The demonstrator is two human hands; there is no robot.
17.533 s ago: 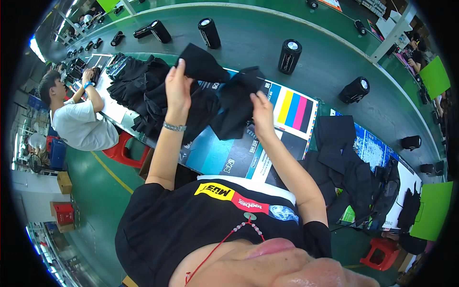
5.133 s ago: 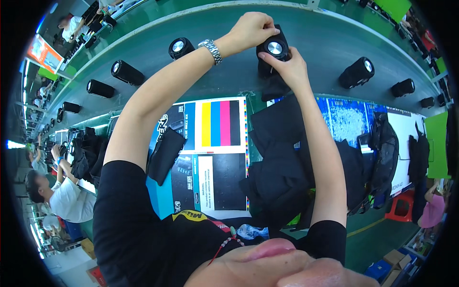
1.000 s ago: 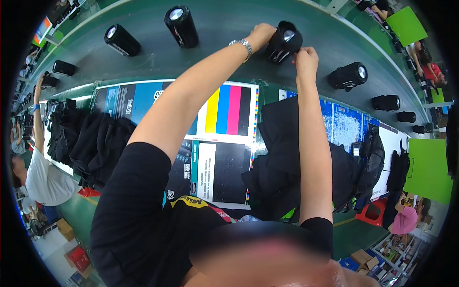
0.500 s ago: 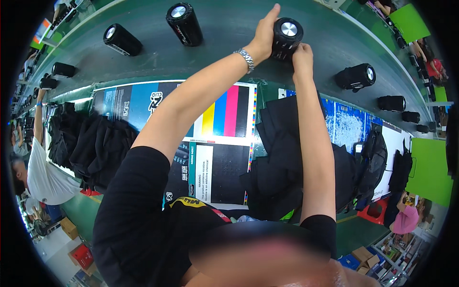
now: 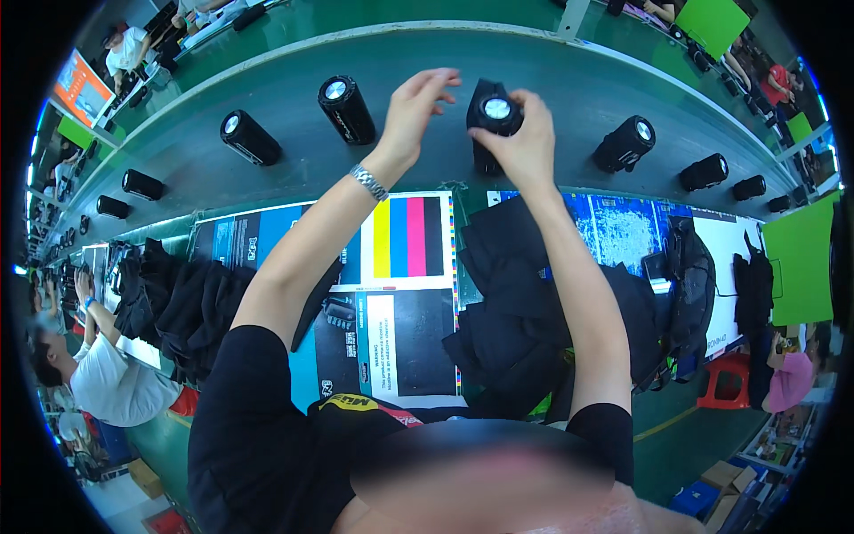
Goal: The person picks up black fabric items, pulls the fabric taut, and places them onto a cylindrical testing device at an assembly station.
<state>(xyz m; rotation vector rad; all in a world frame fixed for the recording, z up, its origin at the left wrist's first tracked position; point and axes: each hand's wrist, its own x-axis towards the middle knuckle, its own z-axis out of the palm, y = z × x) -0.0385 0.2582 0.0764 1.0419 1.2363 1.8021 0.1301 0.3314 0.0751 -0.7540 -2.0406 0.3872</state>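
Observation:
My right hand (image 5: 529, 147) is closed around the top of a black cylindrical portable speaker (image 5: 496, 109), thumb on the near side and fingers on the right. The speaker stands upright on a long dark-green work surface and has a silver disc on its upper end. A black flap or strap sticks up behind that disc. To the left, my left hand (image 5: 411, 116) hangs over the surface, empty, its fingers loosely apart; a metal watch band circles that wrist. Nearest to it is another black speaker (image 5: 347, 111).
More speakers (image 5: 251, 139) line the dark surface (image 5: 294, 98) to the left, and others (image 5: 624, 144) to the right. Black cloth (image 5: 511, 303) is heaped on the printed sheets (image 5: 409, 236) before me. Another pile (image 5: 191, 294) lies leftward, near a seated co-worker (image 5: 116, 378).
My left hand has let go of the speaker and moved left. My right hand now grips its top, and the speaker appears nearer and further left. The view has also shifted.

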